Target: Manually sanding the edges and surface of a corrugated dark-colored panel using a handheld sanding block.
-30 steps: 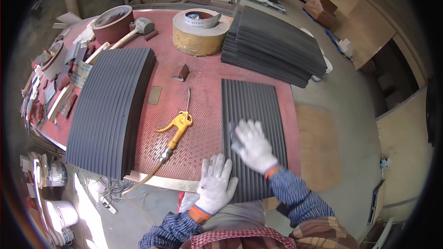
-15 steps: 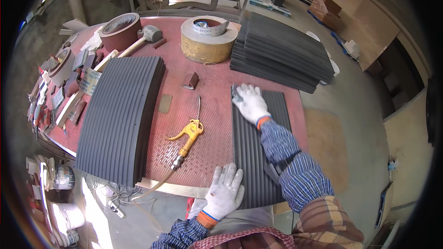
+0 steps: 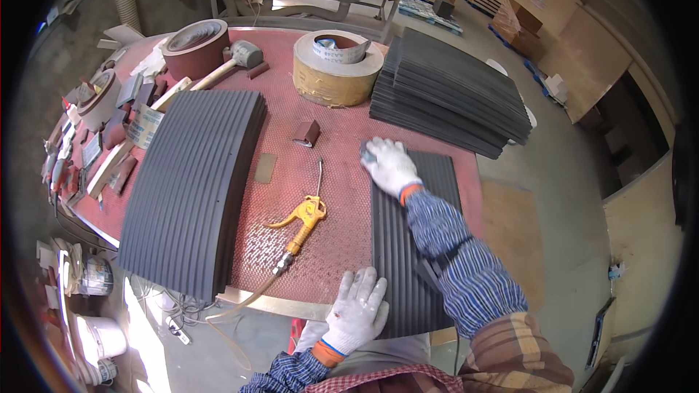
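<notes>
A dark grey ribbed panel (image 3: pixel 411 298) lies lengthwise at the near right of the red table. My right hand (image 3: pixel 392 166), in a white glove, rests at the panel's far left corner. Its fingers curl over a small grey pad (image 3: pixel 365 148), which is mostly hidden under them. My left hand (image 3: pixel 357 309), also gloved, lies with its fingers stretched out at the panel's near left edge. Beside my right forearm a dark flat piece (image 3: pixel 428 274) shows on the panel, partly covered by the sleeve.
Left of the panel lies a yellow air blow gun (image 3: pixel 306 212) with its hose. A stack of ribbed panels (image 3: pixel 193 189) stands at the left, another stack (image 3: pixel 451 91) at the far right. Abrasive rolls (image 3: pixel 338 76), a mallet (image 3: pixel 244 54) and a red-brown block (image 3: pixel 306 133) sit on the table (image 3: pixel 335 247).
My right hand has moved slightly left, to the panel's far left edge, with the grey pad. My left hand stays near the close edge. The whole view has shifted a little.
</notes>
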### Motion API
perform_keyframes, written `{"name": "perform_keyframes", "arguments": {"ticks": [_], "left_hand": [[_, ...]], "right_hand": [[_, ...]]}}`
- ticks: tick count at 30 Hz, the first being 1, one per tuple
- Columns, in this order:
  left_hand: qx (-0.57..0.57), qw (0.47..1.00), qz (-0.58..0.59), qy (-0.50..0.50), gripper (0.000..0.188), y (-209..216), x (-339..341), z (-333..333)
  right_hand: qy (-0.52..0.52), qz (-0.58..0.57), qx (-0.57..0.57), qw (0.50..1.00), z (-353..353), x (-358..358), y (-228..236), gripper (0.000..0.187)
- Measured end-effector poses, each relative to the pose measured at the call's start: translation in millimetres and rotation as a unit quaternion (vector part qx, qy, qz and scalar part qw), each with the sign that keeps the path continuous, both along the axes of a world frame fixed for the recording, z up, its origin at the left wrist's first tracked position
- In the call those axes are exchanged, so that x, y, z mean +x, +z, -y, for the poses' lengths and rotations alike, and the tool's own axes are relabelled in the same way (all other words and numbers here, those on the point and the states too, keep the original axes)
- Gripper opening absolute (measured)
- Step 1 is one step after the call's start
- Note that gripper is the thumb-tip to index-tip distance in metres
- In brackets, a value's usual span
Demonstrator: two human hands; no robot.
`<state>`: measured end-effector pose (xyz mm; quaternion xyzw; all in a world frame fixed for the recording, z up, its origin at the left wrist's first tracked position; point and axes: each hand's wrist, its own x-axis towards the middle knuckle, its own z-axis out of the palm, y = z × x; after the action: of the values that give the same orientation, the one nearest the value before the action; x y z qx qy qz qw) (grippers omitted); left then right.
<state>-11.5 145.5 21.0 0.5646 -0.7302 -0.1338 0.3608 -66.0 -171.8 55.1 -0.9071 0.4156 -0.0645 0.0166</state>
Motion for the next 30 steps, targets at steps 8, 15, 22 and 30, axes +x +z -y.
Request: {"name": "perform_keyframes", "arguments": {"ticks": [8, 15, 22, 30], "left_hand": [[-0.012, 0.998, -0.013, 0.060, 0.048, -4, 4, -1], [-0.039, 0.999, 0.003, -0.003, 0.045, 0, 20, -15], [-0.042, 0.999, -0.018, 0.005, 0.040, -1, 9, -15], [-0.043, 0.999, -0.014, 0.019, 0.037, 1, 13, -9]], "right_hand": [[0.045, 0.027, -0.009, 0.999, -107, -35, -11, 0.054], [0.103, 0.031, 0.052, 0.993, -201, -76, 2, 0.049], [-0.019, 0.018, -0.008, 1.000, -16, -5, -1, 0.043], [0.041, 0.029, -0.039, 0.998, -98, -39, -9, 0.053]]}}
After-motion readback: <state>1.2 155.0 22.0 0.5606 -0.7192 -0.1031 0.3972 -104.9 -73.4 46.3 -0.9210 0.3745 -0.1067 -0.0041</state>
